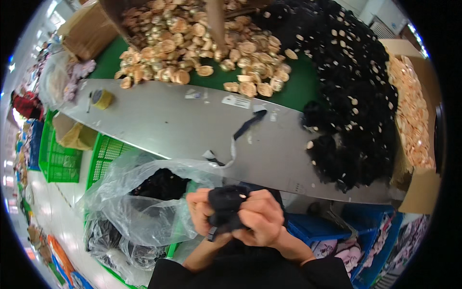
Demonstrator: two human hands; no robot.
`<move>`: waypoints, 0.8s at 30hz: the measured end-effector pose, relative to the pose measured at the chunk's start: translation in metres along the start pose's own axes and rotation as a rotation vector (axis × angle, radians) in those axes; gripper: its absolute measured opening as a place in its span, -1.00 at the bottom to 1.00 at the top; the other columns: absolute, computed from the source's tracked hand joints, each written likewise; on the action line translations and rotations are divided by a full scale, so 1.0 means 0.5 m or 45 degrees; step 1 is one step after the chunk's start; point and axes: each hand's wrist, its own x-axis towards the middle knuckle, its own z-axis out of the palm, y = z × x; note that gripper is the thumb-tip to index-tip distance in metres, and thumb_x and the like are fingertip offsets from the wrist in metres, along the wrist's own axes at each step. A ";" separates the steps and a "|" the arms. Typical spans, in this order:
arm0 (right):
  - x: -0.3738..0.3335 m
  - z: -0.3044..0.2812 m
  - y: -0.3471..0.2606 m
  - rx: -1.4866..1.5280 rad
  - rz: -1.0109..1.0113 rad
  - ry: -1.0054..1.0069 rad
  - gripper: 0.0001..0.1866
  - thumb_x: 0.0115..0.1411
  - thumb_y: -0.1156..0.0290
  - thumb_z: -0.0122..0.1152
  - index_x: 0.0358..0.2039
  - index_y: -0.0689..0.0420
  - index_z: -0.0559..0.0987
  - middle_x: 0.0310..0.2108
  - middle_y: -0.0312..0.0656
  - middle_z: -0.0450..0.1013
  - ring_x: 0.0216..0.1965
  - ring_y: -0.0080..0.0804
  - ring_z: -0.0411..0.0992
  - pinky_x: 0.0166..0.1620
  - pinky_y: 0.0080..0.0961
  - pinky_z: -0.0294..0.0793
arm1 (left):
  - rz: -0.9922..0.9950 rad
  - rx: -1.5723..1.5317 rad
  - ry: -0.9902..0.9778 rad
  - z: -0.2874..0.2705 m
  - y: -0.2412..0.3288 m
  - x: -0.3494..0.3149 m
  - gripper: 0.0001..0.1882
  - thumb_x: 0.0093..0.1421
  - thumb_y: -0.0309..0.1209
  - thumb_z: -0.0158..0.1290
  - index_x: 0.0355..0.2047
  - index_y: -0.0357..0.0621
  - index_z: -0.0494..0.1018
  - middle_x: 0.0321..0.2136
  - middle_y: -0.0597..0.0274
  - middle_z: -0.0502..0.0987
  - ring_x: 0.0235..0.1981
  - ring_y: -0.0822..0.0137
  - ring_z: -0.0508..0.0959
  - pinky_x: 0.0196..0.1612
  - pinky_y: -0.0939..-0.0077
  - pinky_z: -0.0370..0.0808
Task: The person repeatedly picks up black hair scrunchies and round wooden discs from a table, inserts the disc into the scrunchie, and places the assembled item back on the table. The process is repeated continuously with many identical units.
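Observation:
Between my hands is a small black soft fabric piece [228, 199], bunched up in front of my body just off the table's near edge. My left hand [199, 210] is closed on its left side, and my right hand [262, 216] grips it from the right with curled fingers. A small pale spot shows on the piece beside my right fingers. What the fingertips do behind the cloth is hidden. To the left of my hands, a clear plastic bag [144, 212] lines a green crate [107, 156], with black pieces [161, 184] inside.
A grey metal table [178, 120] carries heaped gold and peach shell-like pieces [180, 48], a large black fuzzy pile [351, 91] with pale spots, a yellow tape roll [102, 99] and a dark strip [248, 124]. An open carton [417, 190] stands right; blue bins [317, 226] sit below.

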 end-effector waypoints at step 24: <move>-0.052 -0.113 0.087 -0.096 0.053 0.103 -0.71 -0.08 0.55 0.41 -0.29 0.15 0.57 -0.09 -0.07 0.53 -0.03 -0.09 0.57 0.04 -0.13 0.57 | -0.416 -0.430 -0.598 0.050 0.024 0.031 -0.39 0.05 -0.69 0.23 0.15 -0.38 0.38 0.01 0.11 0.40 0.00 0.33 0.52 0.07 0.54 0.45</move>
